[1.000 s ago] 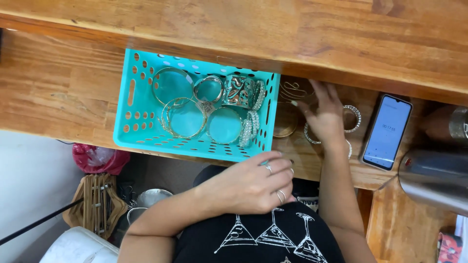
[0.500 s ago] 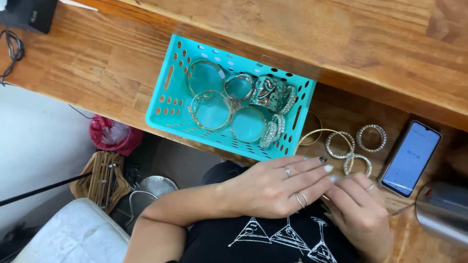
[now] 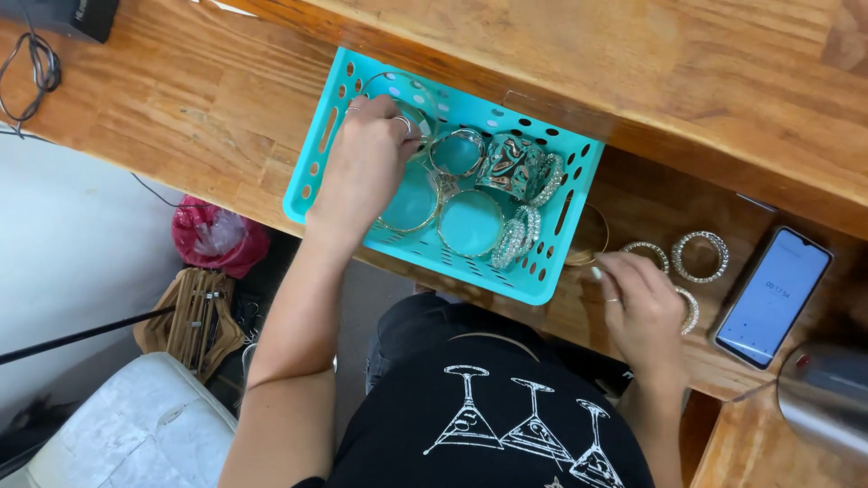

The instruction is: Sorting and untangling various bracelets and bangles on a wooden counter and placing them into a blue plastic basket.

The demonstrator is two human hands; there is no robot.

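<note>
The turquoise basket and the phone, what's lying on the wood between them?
In the head view, between the turquoise basket and the phone lie several bangles on the wooden counter, with the right hand resting there.

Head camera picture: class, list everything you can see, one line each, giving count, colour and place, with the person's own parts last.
basket: one, turquoise, perforated, on the wooden counter
bangles in basket: several, gold, silver and patterned
bangles on counter: about three sparkly silver plus a thin gold one by the basket
phone: one, black, screen lit, right
metal vessel: one, silver, lower right
cable: black, top left
pink bag: one, on floor
left hand: in the basket, on a bangle
right hand: over the counter bangles
</note>
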